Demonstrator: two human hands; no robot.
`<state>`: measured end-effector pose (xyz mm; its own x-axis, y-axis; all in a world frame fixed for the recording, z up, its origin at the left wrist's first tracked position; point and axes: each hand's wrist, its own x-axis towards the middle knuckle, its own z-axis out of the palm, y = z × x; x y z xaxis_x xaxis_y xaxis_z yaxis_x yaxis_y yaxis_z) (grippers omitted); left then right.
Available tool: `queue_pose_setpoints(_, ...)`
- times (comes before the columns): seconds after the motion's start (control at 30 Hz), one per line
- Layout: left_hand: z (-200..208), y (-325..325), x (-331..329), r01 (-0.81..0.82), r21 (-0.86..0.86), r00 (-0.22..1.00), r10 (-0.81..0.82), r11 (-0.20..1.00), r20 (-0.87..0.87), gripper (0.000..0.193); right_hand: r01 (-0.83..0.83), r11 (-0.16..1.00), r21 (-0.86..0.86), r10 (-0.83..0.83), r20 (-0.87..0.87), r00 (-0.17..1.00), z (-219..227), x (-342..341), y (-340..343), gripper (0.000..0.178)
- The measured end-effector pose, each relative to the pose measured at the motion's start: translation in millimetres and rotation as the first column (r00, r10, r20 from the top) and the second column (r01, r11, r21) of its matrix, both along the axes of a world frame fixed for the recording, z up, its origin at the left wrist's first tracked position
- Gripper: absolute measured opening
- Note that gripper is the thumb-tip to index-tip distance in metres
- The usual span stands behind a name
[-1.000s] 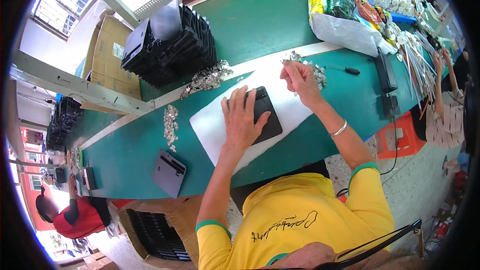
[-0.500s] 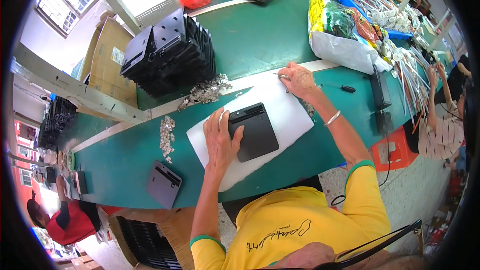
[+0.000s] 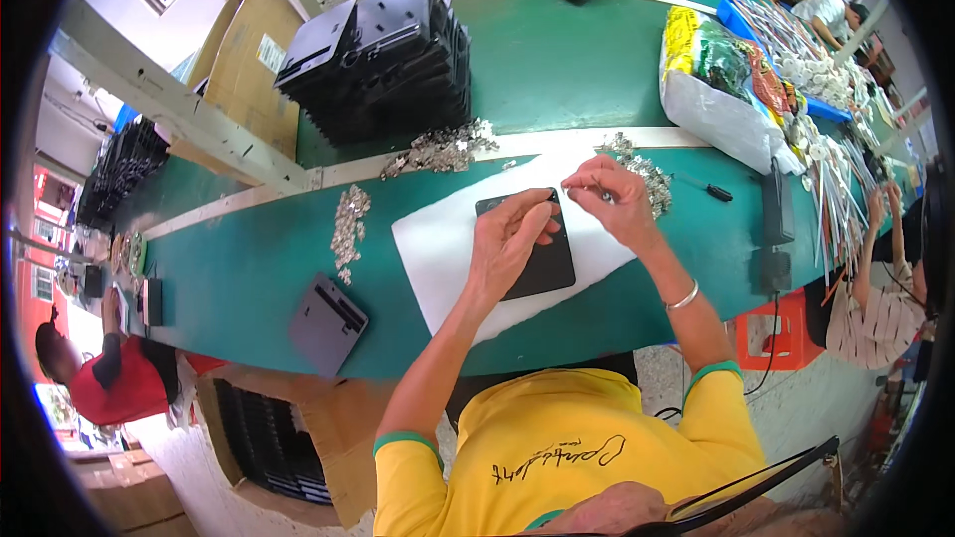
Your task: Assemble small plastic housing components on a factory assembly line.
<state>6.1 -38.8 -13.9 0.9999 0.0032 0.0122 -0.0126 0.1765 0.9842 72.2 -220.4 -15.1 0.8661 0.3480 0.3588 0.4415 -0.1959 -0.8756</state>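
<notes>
A flat black plastic panel lies on a white foam sheet in front of me. Over the panel's far left part is my left hand, its fingers curled in and the thumb close to them; whatever they may pinch is hidden. Just beyond the panel's far right corner, my right hand is closed in a pinch, with a small shiny metal piece showing between the fingers. Loose small metal pieces lie in a heap beside that hand.
More metal pieces lie beyond and left of the foam. A similar panel sits near the front edge; a tall stack of panels stands far left. At right are a black marker, a power adapter and a plastic bag.
My right hand has come back from the foam's far edge toward the panel. My left hand has shifted from the panel's left edge to over it, fingers now curled. The whole view has shifted.
</notes>
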Motion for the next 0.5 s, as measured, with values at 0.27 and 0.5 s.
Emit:
queue_pose_setpoints(0.27, -6.7, 6.4, -12.0, -0.025, -0.153, 0.994, 0.008, 0.988, -0.107, 0.019, 0.010, 1.000, 0.004, -0.010, 0.212, 0.977, -9.8, -29.5, 20.6, 0.018)
queue_pose_setpoints(0.5, -17.3, 16.7, -2.5, -0.247, -0.128, 0.961, 0.225, 0.961, -0.163, 0.016, 0.213, 0.972, -0.098, -0.182, 0.261, 0.948, -26.8, -9.8, 32.7, 0.009)
